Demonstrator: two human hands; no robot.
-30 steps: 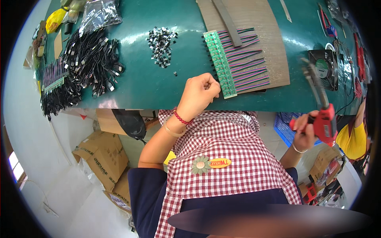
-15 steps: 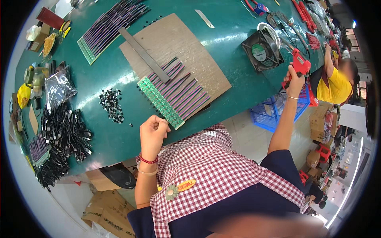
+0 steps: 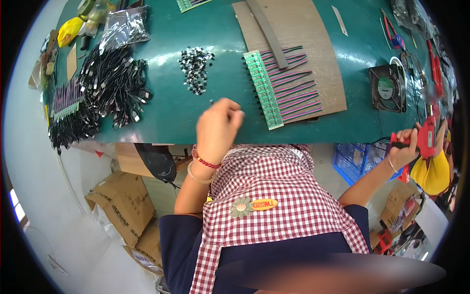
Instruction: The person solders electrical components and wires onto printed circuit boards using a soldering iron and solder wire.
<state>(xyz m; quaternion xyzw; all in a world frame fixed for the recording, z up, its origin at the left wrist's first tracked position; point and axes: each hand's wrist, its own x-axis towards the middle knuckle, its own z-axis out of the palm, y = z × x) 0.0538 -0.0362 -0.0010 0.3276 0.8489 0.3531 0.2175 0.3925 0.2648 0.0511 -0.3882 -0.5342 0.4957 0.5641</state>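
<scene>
My left hand (image 3: 219, 128) hovers by the table's near edge, its fingers curled together; anything inside them is hidden. It lies between a pile of small black-and-metal parts (image 3: 196, 68) and a green circuit board strip (image 3: 264, 90). Along the board's left edge sit small black parts, and pink, black and green wires (image 3: 298, 95) run off its right side. Board and wires rest on a brown cardboard sheet (image 3: 325, 54), with a flat metal bar (image 3: 268, 32) lying across the wires. At far right, my right hand (image 3: 404, 147) grips a red soldering gun (image 3: 427, 138) by its handle.
A square black fan (image 3: 387, 88) stands at the table's right. Bundled black cables (image 3: 115, 83) and a clear plastic bag (image 3: 125, 27) occupy the left. A metal ruler (image 3: 340, 21) lies farther back. Below the right edge is a blue crate (image 3: 350, 161); another person in yellow (image 3: 433, 174) is beyond.
The view has swung left. My left hand has moved away from the board's near end toward the pile of small parts. The soldering gun stays in my right hand, off to the right.
</scene>
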